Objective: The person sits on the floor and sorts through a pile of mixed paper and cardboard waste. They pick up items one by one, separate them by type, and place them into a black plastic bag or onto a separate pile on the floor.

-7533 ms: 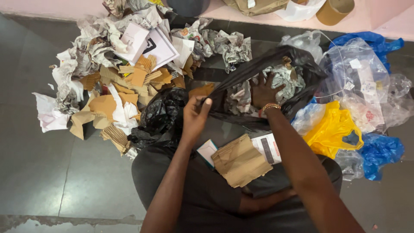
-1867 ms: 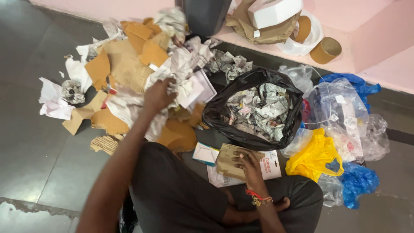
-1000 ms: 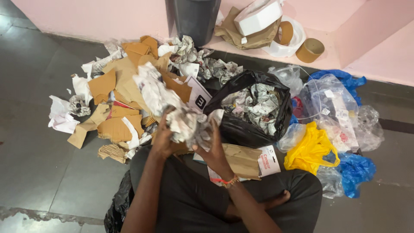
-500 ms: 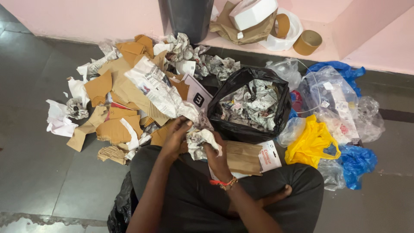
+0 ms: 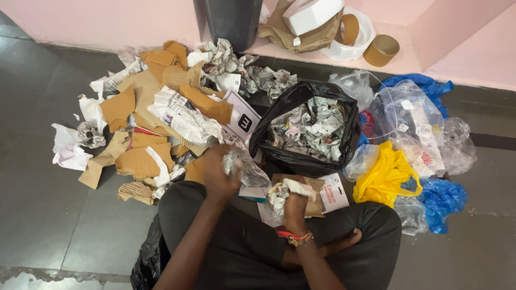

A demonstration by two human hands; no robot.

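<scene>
- While the person sits cross-legged on the grey floor (image 5: 43,215), everything spreads around one landmark, the black bag (image 5: 306,129), which stands open and filled with crumpled newspaper.
- Far left of the bag, white paper scraps (image 5: 67,153) lie at the edge of a heap of torn cardboard (image 5: 137,161).
- Closer to the bag, still on its left, a crumpled newspaper sheet (image 5: 185,118) tops the heap, and a white card (image 5: 242,115) leans just beside the bag's left wall.
- Below and left of the bag, the left hand (image 5: 217,174) is clenched around a crumpled paper strip (image 5: 244,166); the motion blur hides the fingers' exact hold.
- Directly below the bag, the right hand (image 5: 295,207) is closed around a paper wad (image 5: 285,190), held over the lap just above a flat brown packet (image 5: 317,188) touching the bag's base.
- Above the bag, a dark bin (image 5: 234,21) stands at the pink wall.
- Above and right of the bag, a white box (image 5: 312,13) and two tape rolls (image 5: 380,50) rest on a pink ledge.
- Right of the bag, clear plastic bags (image 5: 414,123) pile up, with a yellow bag (image 5: 387,174) just below them.
- Farthest right, a blue bag (image 5: 441,198) lies on the floor.
</scene>
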